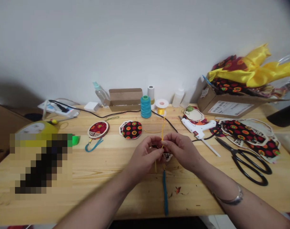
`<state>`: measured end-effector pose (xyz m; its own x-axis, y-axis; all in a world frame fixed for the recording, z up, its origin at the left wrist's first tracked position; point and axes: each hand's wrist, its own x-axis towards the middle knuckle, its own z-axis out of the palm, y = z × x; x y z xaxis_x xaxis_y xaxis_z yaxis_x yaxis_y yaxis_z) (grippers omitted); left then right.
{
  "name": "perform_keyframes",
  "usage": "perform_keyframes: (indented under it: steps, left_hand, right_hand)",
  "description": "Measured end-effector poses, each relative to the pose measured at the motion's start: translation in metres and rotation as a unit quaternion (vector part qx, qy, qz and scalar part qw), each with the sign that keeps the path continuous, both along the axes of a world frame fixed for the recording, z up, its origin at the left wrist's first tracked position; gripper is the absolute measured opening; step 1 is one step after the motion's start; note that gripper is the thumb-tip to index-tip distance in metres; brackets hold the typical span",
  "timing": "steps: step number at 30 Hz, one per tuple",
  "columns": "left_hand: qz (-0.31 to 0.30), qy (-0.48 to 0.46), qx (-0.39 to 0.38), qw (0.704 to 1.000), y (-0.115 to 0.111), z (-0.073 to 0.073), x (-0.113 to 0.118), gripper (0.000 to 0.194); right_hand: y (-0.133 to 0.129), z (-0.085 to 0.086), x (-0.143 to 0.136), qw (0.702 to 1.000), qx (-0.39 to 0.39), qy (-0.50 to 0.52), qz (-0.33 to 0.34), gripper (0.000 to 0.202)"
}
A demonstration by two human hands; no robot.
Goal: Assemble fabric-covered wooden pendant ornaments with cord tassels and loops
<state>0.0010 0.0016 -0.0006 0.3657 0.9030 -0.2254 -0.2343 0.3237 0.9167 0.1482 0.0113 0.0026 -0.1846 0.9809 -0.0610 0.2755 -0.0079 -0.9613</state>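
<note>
Pendant (168, 156) sits between the two hands above the table (99, 187), partly hidden by fingers; the left hand (148, 154) and right hand (179, 147) both pinch the yellow cord (163, 126) at its top. Blue tassel (165, 194) appears fitted below, so that end looks done, while the cord seems to run uncut toward the spool (161, 104), leaving the top loop apparently unfinished. One tasselled oval (98, 129) lies left looking complete; the octagon (131, 129) beside it shows no tassel.

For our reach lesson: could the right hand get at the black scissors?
Probably yes: nothing covers the black scissors beside the right forearm, though the right hand is pinching the yellow cord.
</note>
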Motion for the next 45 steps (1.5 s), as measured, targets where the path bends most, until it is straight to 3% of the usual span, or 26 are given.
perform_keyframes:
  steps: [10, 25, 29, 33, 38, 45]
  left_hand:
    - [0.003, 0.077, -0.01, 0.997, 0.003, 0.002, -0.003, 0.017]
    - [0.02, 0.052, -0.057, 0.997, 0.004, 0.004, -0.004, 0.012]
    - [0.024, 0.072, -0.047, 0.996, 0.005, 0.003, -0.004, 0.013]
    - [0.045, 0.084, -0.036, 0.995, 0.006, 0.003, -0.005, 0.017]
    - [0.074, 0.068, -0.036, 0.994, 0.009, 0.005, -0.005, 0.017]
    - [0.101, 0.057, -0.051, 0.992, 0.009, 0.003, -0.003, 0.016]
  right_hand:
    - [0.002, -0.005, 0.001, 0.999, 0.015, -0.031, 0.005, 0.012]
    - [0.002, 0.003, 0.001, 1.0, -0.006, -0.004, 0.023, 0.012]
    - [0.002, 0.005, 0.002, 1.0, 0.009, -0.011, 0.025, 0.01]
    - [0.001, 0.008, 0.005, 0.996, 0.04, -0.054, 0.051, 0.02]
    - [-0.001, 0.009, 0.011, 0.976, 0.103, -0.184, 0.057, 0.025]
    - [-0.01, 0.007, 0.008, 0.907, 0.259, -0.332, -0.029, 0.02]
